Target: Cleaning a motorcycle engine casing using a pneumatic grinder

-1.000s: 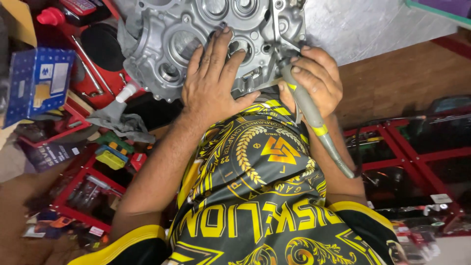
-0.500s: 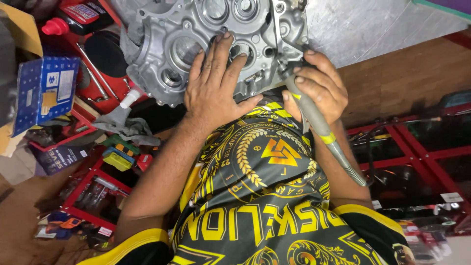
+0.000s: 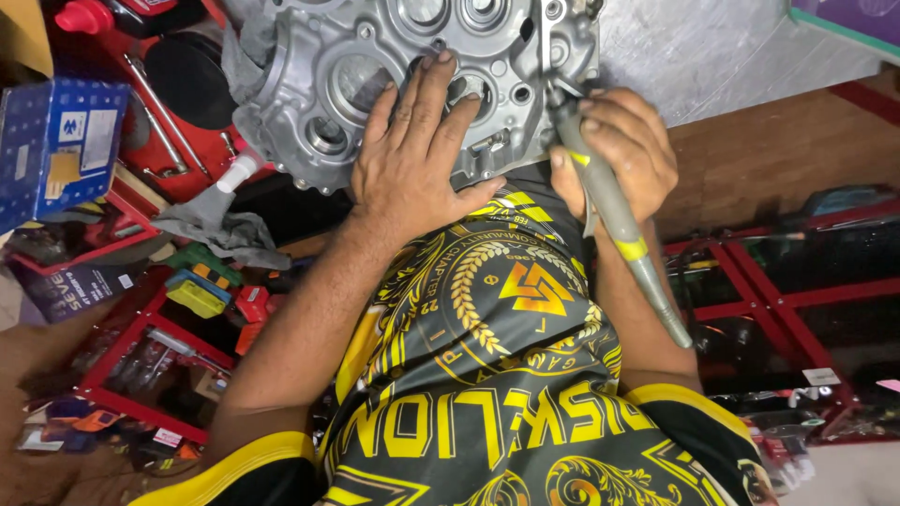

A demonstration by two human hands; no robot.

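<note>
Left hand (image 3: pixel 412 164) lies flat, fingers spread, on a grey metal engine case (image 3: pixel 375 75) resting against the person's lap. Right hand (image 3: pixel 619 155) has fingers wrapped around a grey screwdriver (image 3: pixel 614 211), its tip at the case's right edge, beside red racks (image 3: pixel 769 281)

I am looking into a motor repair workshop. A grey cast-aluminium engine casing (image 3: pixel 412 75) with bearing bores sits in front of me, red metal racks (image 3: pixel 750 300) hold parts and small tools, a blue cardboard spare-part box (image 3: pixel 61 150) stands at one side, and a greasy grey rag (image 3: pixel 220 230) lies nearby.
</note>
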